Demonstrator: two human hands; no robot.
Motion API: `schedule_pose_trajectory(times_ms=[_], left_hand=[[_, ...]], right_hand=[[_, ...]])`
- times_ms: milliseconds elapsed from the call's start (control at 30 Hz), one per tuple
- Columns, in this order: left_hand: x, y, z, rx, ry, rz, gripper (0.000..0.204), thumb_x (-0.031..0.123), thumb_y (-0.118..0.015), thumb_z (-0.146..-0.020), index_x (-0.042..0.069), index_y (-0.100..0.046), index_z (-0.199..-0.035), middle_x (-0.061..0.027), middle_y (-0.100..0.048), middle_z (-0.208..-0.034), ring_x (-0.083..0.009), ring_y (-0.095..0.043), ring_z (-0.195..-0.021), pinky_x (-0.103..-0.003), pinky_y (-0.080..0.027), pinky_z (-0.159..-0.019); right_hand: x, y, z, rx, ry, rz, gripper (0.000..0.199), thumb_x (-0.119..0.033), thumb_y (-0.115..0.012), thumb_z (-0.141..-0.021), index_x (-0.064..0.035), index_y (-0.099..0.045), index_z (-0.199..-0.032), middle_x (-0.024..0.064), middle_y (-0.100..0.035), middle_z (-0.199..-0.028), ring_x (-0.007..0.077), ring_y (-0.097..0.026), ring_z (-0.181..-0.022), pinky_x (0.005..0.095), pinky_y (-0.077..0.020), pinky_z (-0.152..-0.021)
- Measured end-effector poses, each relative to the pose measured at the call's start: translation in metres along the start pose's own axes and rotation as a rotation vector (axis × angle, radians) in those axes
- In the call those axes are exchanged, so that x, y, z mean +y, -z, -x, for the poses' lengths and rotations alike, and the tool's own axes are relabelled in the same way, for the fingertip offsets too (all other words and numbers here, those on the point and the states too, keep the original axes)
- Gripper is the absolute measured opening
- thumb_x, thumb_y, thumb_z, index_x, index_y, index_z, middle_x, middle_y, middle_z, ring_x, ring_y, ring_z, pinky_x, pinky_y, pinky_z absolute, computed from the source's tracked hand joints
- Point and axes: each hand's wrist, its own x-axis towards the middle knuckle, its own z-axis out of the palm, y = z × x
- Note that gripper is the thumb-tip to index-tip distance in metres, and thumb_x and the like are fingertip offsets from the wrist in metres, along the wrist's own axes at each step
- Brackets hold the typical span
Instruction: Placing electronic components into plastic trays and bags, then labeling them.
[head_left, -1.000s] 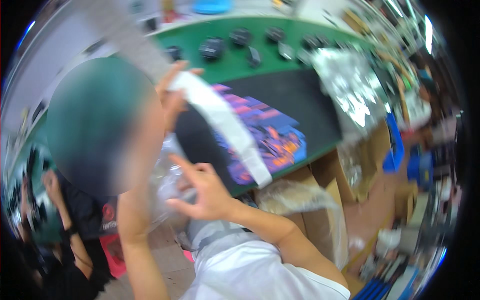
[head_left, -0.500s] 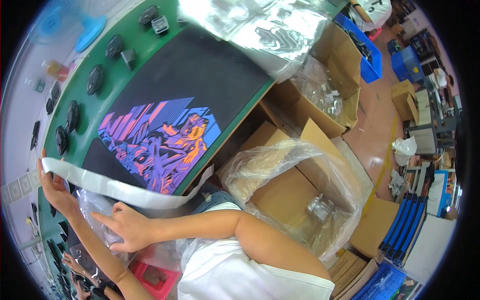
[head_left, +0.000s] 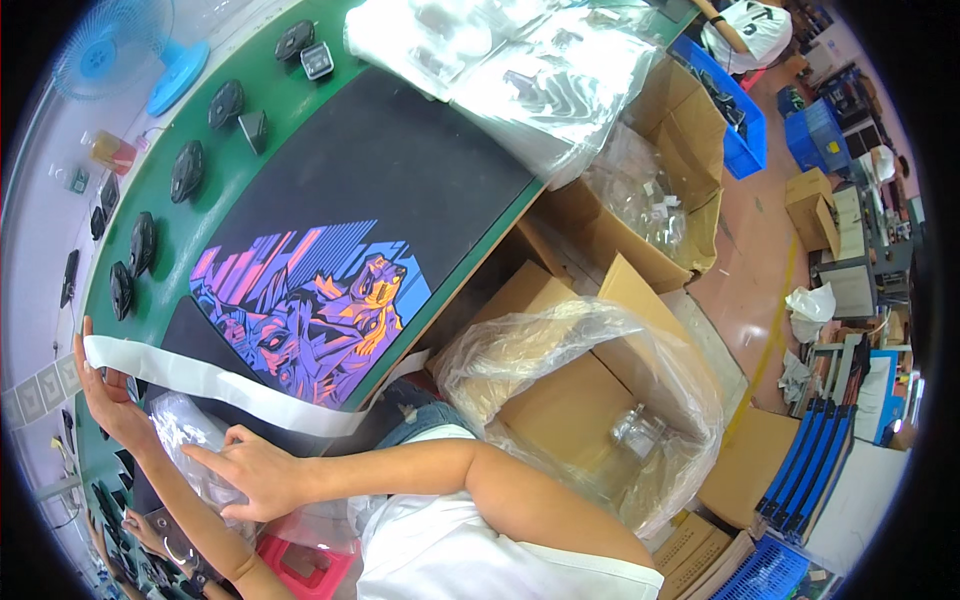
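Observation:
A long white label strip [head_left: 230,388] runs from my left hand [head_left: 115,408] across the edge of the black mat. Grey square labels [head_left: 45,392] show on its other end, beyond the fingers. My left hand is closed on the strip, its fingertips pointing up. My right hand [head_left: 255,475] is over a clear plastic bag [head_left: 188,425], with the index finger stretched toward my left forearm and the thumb apart. Whether that fingertip touches the bag, I cannot tell. The black mat [head_left: 390,150] with a purple and orange print lies on the green table [head_left: 180,235].
Several black mouse-shaped devices [head_left: 187,170] line the table's far side near a blue fan [head_left: 180,78]. Clear plastic sheets [head_left: 540,90] cover the back corner. An open box [head_left: 560,400] with a plastic liner stands at my right. A co-worker's hand [head_left: 145,530] appears at lower left.
The view has shifted slightly, so the mat sits a little lower. Both hands keep nearly the same pose, and the white strip sags a bit lower.

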Motion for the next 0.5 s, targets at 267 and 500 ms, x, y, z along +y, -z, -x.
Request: schedule_pose_trajectory(times_ms=[267,500], left_hand=[[0.000,0.002,-0.004,-0.052,-0.018,0.010,0.050,0.024,-0.032,-0.106,-0.004,-0.036,-0.148,-0.0186,-0.050,-0.146,-0.0243,-0.068,-0.108,-0.034,-0.059,-0.089],[0.008,-0.013,0.003,-0.055,-0.033,0.012,0.049,0.023,-0.034,-0.107,-0.002,-0.038,-0.148,-0.0179,-0.051,-0.145,-0.0224,-0.068,-0.107,-0.032,-0.059,-0.087]], right_hand=[[0.000,0.001,-0.003,-0.038,-0.021,0.018,0.100,-0.027,-0.078,-0.073,0.0046,-0.025,-0.151,0.0137,-0.062,-0.079,0.0329,-0.061,-0.080,0.0442,-0.0349,-0.095],[-0.007,0.019,0.000,-0.070,-0.023,0.024,0.102,-0.028,-0.078,-0.073,0.0042,-0.024,-0.153,0.0120,-0.062,-0.077,0.0319,-0.060,-0.078,0.0425,-0.0350,-0.094]])
